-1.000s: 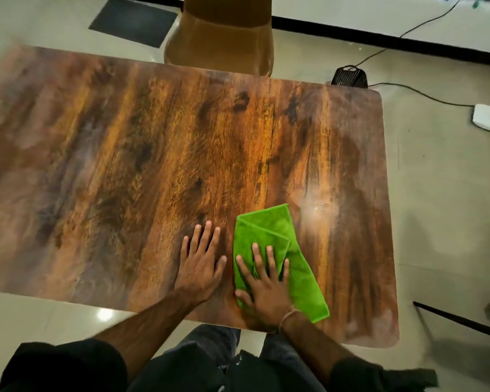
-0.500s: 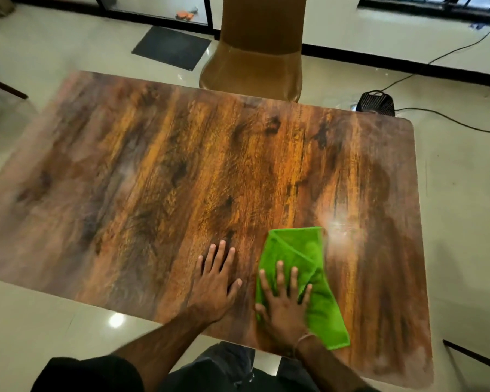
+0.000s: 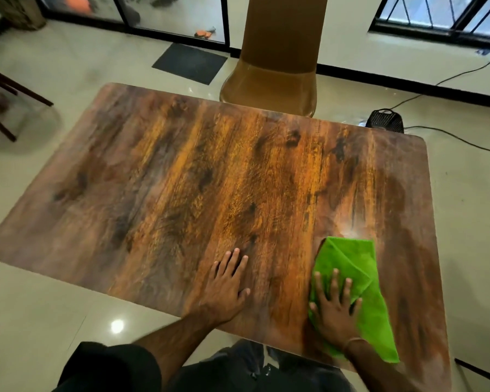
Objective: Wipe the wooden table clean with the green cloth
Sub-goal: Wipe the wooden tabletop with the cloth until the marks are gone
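green cloth [image 3: 359, 290] flat under right hand [image 3: 335, 312], fingers spread, near table [image 3: 181, 179] edge

Under the right hand [image 3: 335, 312], part of the green cloth [image 3: 359, 267]; chair [image 3: 280, 52] top beyond frame.

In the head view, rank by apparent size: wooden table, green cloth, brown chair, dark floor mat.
wooden table
brown chair
green cloth
dark floor mat
Mat lies farther, so true size unsure.

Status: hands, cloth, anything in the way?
Left hand flat on wooden table, fingers spread. Right hand pressing green cloth flat, table's near right end. Brown chair beyond far edge, apart from cloth.
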